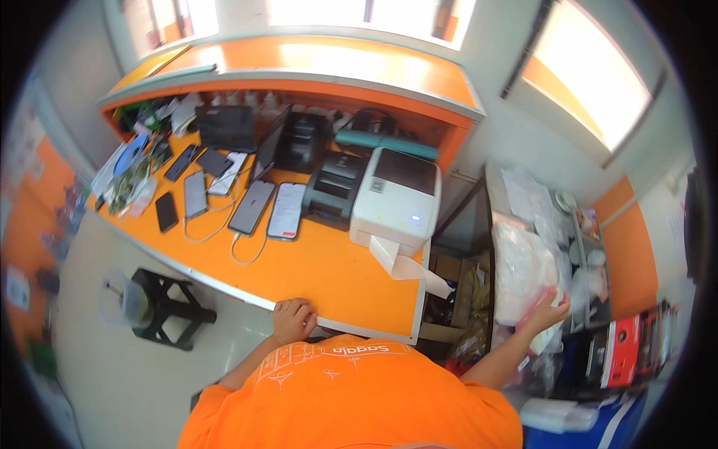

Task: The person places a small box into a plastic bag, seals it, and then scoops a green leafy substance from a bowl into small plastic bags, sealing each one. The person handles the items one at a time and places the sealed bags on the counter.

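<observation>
My left hand (293, 320) rests on the front edge of the orange desk (336, 280), its fingers curled together and holding nothing that I can see. Off to the right, my right hand (543, 315) reaches over a stack of clear plastic bags (521, 269) on a side table. It touches a pink-edged plastic packet (537, 303); whether the fingers grip it is hard to see. A white label printer (395, 196) stands at the desk's right end, with a strip of blank label paper (395, 262) hanging out over the side.
Several phones lie on the desk, including one with a lit screen (286, 210) and one on a cable (252, 207). Black printers (335, 188) and a laptop (226, 128) stand behind. A black stool (174, 308) with a plastic container (124, 300) is at left. Cardboard boxes (449, 331) sit below right.
</observation>
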`<state>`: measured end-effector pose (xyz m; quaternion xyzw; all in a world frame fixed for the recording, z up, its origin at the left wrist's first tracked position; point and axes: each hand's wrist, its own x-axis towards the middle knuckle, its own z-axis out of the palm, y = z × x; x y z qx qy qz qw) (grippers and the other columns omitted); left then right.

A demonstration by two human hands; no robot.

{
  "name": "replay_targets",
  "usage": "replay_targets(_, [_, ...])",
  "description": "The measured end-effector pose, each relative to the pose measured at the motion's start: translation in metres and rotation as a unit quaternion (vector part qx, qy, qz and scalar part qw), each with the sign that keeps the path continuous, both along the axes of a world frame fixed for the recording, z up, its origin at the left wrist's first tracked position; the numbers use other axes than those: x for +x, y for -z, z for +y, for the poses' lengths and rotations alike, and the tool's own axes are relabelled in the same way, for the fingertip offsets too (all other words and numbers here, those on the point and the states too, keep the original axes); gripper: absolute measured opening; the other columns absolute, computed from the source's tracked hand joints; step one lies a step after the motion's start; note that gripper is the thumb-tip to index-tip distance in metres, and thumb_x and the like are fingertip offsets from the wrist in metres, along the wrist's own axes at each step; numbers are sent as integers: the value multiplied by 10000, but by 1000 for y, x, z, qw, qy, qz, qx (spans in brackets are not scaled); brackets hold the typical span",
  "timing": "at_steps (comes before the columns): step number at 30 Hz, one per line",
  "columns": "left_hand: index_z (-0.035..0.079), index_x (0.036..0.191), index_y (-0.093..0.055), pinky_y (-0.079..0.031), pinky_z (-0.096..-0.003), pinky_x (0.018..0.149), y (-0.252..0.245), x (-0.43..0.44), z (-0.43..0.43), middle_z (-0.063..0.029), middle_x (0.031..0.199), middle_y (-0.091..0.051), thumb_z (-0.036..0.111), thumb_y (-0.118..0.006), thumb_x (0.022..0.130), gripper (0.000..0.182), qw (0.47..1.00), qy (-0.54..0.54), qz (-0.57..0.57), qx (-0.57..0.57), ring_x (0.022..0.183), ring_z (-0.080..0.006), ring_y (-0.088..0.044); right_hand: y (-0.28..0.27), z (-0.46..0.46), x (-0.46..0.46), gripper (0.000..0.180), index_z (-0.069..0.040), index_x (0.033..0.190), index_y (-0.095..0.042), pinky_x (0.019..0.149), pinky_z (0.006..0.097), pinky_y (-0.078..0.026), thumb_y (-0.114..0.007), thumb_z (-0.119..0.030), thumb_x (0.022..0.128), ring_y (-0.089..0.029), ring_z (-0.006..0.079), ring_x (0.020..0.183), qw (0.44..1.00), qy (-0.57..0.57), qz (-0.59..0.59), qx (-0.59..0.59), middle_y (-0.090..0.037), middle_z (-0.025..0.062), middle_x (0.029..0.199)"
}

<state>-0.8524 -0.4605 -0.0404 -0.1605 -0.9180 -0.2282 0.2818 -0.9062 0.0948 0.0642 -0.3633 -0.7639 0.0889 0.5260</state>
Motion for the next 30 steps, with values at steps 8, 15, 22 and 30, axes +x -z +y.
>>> replay_targets(8, [135, 924, -572, -375, -428, 852, 20, 23, -14, -77, 1007, -519, 168, -696, 697, 261, 1000, -12, -1, 25, 898, -254, -505, -97, -338, -43, 258, -97, 864, -533, 585, 288, -392, -737, -33, 718, -527, 183, 629, 429, -899, 85, 5, -540, 38, 731])
replay_targets(15, [116, 1142, -489, -382, -453, 938, 74, 112, -66, -134, 1161, -487, 200, -692, 711, 485, 943, -288, -157, 52, 1060, -326, -484, -191, -478, 29, 238, -137, 564, -309, 483, 302, -270, -493, -86, 708, -336, 162, 489, 91, -948, 284, 114, -418, 27, 643])
replay_targets(22, [33, 1253, -415, -412, -421, 968, 170, 334, -135, -212, 1263, -496, 254, -631, 820, 532, 550, -518, -609, 240, 1197, -339, -473, -194, -560, 50, 220, -129, 659, -340, 498, 312, -288, -543, -134, 744, -358, 175, 512, 7, -941, 333, 58, -427, 30, 652])
replay_targets(30, [12, 1190, -467, -432, -412, 934, 223, 455, -130, -214, 1179, -554, 248, -634, 807, 479, 463, -602, -522, 387, 1098, -352, -543, -176, -691, 62, 228, -114, 795, -406, 528, 328, -327, -620, -192, 786, -409, 193, 547, -60, -934, 351, 18, -454, 31, 674])
